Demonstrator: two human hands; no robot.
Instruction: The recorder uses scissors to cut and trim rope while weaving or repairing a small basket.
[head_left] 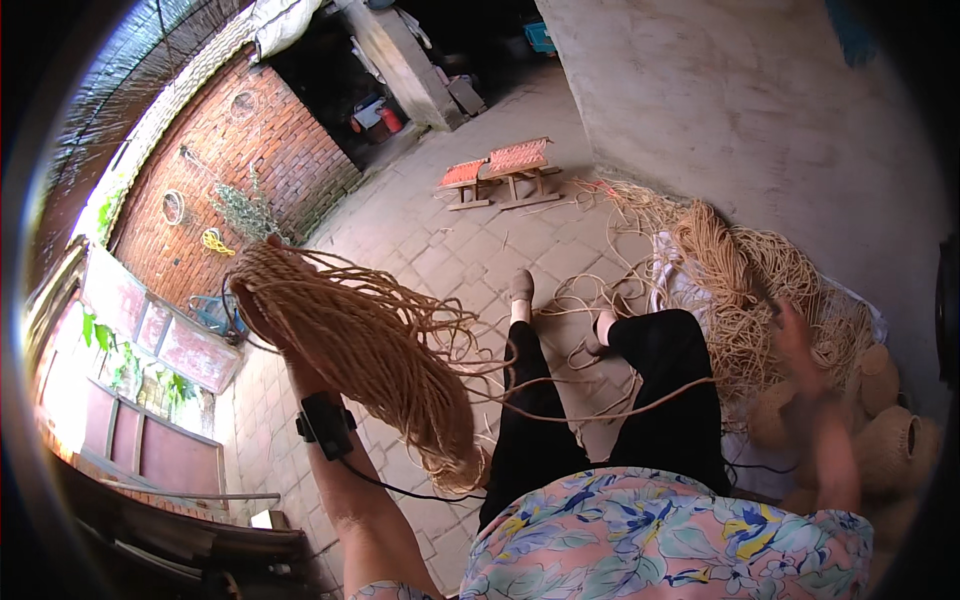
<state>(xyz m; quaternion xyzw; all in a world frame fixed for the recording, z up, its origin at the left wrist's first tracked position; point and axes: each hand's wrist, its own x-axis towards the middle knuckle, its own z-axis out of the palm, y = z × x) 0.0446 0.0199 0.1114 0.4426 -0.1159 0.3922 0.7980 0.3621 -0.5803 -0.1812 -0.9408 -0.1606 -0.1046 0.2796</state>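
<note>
My left hand (285, 345) is raised on the left and carries a thick hank of tan twisted rope (365, 345). Its coils cover my fingers, and loose loops droop toward my lap. A black device (325, 424) with a cable is strapped to my left wrist. Over on the right, my right hand (792, 335) is blurred beside a big heap of the same rope (712, 250); whether its fingers hold anything is unclear. One rope strand crosses above my thighs from the hank toward the right.
Round woven baskets (885, 445) lie by my right forearm, near a pale sheet (665, 265) under the heap. Loose rope trails around my feet. Two low stools with red woven seats (518, 155) stand ahead on the paved floor (415, 245). A plastered wall (720, 110) bounds the right.
</note>
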